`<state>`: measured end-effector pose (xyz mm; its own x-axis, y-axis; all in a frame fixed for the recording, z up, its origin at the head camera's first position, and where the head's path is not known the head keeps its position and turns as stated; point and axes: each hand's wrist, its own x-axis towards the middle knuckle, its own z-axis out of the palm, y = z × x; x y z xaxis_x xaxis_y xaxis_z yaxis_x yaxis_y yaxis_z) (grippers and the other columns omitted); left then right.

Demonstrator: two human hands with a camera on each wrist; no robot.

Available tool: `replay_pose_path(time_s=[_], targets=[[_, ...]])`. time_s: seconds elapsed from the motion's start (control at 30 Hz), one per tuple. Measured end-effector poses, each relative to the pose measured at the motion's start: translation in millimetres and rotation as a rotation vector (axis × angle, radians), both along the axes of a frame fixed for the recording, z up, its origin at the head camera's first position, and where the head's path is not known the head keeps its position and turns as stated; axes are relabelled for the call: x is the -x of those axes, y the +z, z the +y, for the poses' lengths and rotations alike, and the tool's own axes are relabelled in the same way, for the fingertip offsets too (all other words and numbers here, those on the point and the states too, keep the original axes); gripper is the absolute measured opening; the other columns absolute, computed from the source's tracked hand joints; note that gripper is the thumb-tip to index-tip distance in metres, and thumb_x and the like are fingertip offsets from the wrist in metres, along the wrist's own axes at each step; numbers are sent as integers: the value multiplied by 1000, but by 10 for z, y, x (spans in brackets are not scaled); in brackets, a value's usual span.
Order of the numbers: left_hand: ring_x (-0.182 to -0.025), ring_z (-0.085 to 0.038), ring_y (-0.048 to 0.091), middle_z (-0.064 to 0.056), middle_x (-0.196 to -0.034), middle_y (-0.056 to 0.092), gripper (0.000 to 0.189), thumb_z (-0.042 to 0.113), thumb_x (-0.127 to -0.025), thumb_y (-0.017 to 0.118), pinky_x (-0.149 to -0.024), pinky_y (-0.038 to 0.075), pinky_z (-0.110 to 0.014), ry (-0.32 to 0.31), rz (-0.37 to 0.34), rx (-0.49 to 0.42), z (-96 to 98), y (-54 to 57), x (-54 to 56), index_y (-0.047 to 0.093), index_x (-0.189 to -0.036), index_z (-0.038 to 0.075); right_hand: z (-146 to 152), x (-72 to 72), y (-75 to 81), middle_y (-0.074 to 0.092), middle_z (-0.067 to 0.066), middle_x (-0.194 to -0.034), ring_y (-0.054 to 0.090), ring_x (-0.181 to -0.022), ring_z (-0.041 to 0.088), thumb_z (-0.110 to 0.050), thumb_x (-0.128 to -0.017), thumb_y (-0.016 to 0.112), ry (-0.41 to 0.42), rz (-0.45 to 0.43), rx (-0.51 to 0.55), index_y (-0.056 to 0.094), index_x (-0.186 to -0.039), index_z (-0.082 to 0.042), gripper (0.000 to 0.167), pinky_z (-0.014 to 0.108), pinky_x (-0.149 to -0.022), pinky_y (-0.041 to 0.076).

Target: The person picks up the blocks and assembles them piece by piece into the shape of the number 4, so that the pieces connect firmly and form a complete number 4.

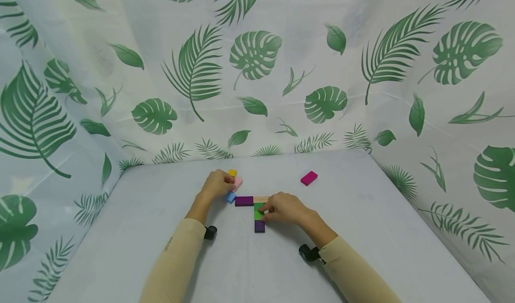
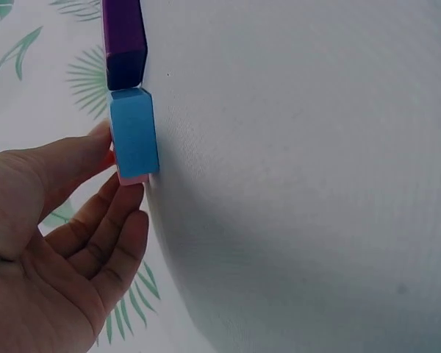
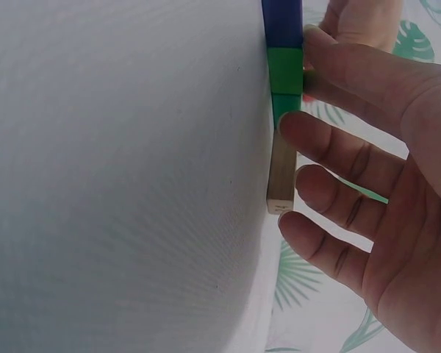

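Observation:
In the head view my left hand [image 1: 218, 183] pinches a pink block [image 1: 238, 182] between thumb and fingertips. A yellow block [image 1: 232, 172] lies just beyond it, and a light blue block [image 1: 230, 198] on the near side. The left wrist view shows the blue block [image 2: 134, 132] end to end with a purple block [image 2: 125, 44], in front of the pink one. My right hand [image 1: 286, 207] rests its fingertips along the right side of a row: a bright green block [image 3: 285, 71], a teal-green block [image 3: 285, 107] and a plain wooden block [image 3: 282, 173]. A dark purple block [image 1: 259, 227] forms the row's near end.
A magenta block [image 1: 309, 178] lies by itself toward the back right. The white table [image 1: 132, 249] meets a leaf-printed cloth [image 1: 257, 93] at the back and sides. Both forearms have long beige sleeves, and a black wrist camera [image 1: 309, 252] sits low over the table.

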<state>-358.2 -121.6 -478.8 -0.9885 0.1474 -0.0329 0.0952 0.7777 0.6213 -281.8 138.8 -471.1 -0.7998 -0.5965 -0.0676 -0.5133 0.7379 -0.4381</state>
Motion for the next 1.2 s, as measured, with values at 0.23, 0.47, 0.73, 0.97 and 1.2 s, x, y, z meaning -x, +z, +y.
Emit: replay_pose_path(time_s=[0.23, 0.47, 0.73, 0.97, 1.2], targets=[[-99, -25, 64, -11, -110, 76, 22, 19, -95, 78, -95, 57, -42, 0, -8, -2, 36, 17, -10, 79, -112, 6, -2, -2, 1, 60, -11, -71, 53, -71, 9, -35, -91, 82, 1, -5, 2, 80, -120, -25, 31, 24, -60, 41], [-96, -24, 64, -10, -106, 76, 22, 19, -92, 80, -92, 57, -41, -11, -2, -10, 60, 24, -25, 80, -109, 5, 2, -3, 8, 60, -12, -71, 53, -70, 9, -35, -91, 82, -3, -4, 0, 80, -120, -25, 31, 24, -59, 41], [-97, -25, 64, -10, -107, 76, 23, 20, -92, 81, -90, 58, -40, -4, -6, -13, 69, 17, -45, 80, -110, 6, 2, 6, -4, 60, -12, -71, 53, -70, 9, -36, -90, 82, 2, -1, 2, 80, -120, -25, 31, 24, -59, 41], [-98, -25, 64, -10, -109, 76, 23, 20, -93, 80, -93, 57, -42, -12, -2, -13, 73, 16, -50, 80, -111, 6, 5, 12, -18, 60, -12, -71, 53, -71, 8, -37, -90, 82, -2, -4, -3, 80, -120, -26, 33, 24, -59, 41], [-99, -26, 63, -9, -107, 76, 21, 20, -93, 80, -96, 56, -45, -2, -4, -16, 78, 8, -55, 80, -109, 8, 7, 16, -14, 61, -12, -71, 53, -70, 8, -36, -90, 83, -2, -9, 1, 80, -120, -25, 33, 24, -59, 41]])
